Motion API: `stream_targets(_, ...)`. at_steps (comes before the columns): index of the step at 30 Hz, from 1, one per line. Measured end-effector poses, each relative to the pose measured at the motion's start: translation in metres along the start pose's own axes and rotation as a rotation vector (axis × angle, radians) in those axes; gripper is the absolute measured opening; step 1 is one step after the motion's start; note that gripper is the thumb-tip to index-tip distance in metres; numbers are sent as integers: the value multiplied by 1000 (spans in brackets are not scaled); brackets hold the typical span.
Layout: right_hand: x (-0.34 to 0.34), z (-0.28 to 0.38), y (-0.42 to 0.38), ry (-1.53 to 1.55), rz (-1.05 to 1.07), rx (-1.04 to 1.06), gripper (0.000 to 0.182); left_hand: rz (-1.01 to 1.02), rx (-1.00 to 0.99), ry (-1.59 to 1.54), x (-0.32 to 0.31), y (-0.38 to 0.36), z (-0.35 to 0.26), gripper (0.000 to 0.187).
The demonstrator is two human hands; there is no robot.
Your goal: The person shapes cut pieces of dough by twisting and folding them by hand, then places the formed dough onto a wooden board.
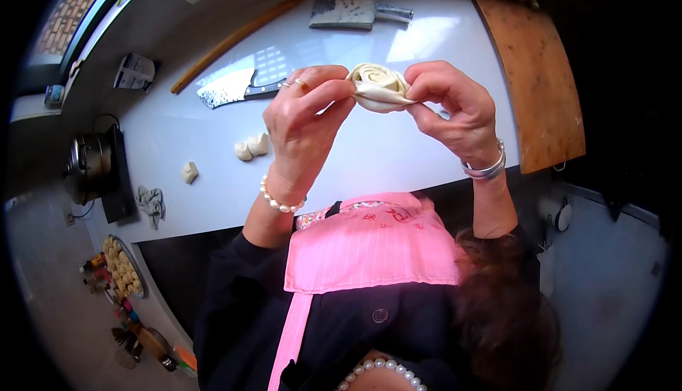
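Note:
Between both hands, raised above the white countertop (355,156), is a rolled piece of dough (379,87) with a spiral of layers on its upper face. My left hand (305,110) pinches its left end between thumb and fingers. On the opposite end, my right hand (455,110) grips a drawn-out edge of the dough the same way. Behind my left hand lies a cleaver (231,89) with a dark handle, its blade dusted white. Small dough pieces (252,147) rest on the counter left of my left wrist, with another dough lump (189,172) farther left.
A long wooden rolling pin (238,43) and a flat metal blade with a handle (344,8) lie at the back. On the right is a wooden board (533,78) with dough pieces at its far end. A pot (90,167), a grey cloth (150,205) and a filled tray (122,266) are left.

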State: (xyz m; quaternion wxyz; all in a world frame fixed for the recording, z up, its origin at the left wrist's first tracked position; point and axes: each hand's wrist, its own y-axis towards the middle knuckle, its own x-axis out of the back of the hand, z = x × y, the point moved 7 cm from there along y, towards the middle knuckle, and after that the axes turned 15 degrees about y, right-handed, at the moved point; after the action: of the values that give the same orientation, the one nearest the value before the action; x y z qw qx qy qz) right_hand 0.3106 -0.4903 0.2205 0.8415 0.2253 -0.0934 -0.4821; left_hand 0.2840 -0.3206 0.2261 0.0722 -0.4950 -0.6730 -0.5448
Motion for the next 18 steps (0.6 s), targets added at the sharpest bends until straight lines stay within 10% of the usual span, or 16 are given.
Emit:
stream_targets(4,-5,13,5,-182,97,64,19,2,130,-268,-11,-10,9,14)
stream_targets(13,-6,-50,-20,796,-126,-209,17,-45,652,-1421,-53,-47,14,7)
stream_targets(18,-11,-80,-40,1100,-246,-334,21,-5,668,-1253,-66,-48,4,9)
